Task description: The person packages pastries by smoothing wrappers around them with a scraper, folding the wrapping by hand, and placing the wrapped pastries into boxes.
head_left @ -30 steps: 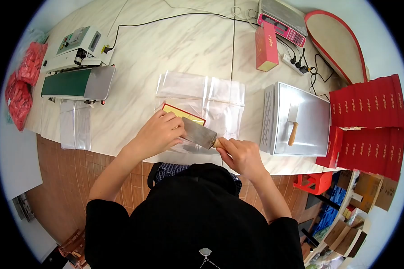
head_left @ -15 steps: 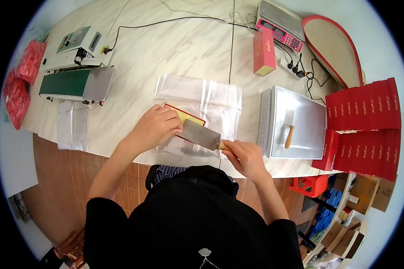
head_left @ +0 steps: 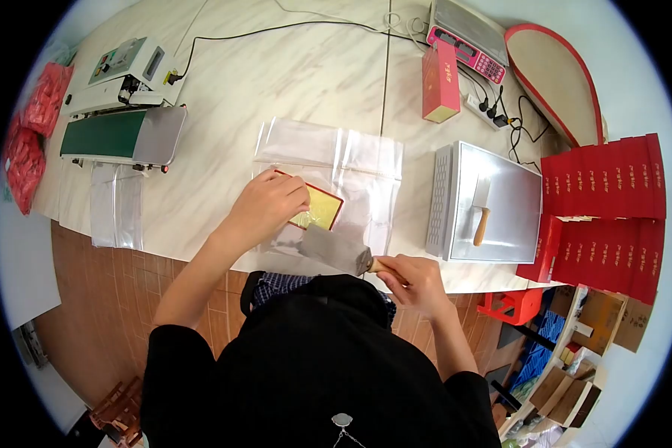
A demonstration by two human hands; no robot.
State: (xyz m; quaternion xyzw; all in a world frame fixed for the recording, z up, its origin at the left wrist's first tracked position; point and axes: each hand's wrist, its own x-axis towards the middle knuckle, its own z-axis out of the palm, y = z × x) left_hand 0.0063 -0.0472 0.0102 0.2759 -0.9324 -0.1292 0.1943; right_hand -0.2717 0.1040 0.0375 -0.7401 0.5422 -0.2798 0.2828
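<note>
Scraper, flat grey metal with pale wooden handle, sat gripped in right hand, blade by near edge of red-rimmed yellow rectangular box on clear plastic bags. Left hand bunched over box, hold unclear. Steadied box, flat blade likely served best.

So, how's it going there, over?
Right grip holding scraper. Left grip at yellow panel, partly covering it. Clear plastic around panel.
</note>
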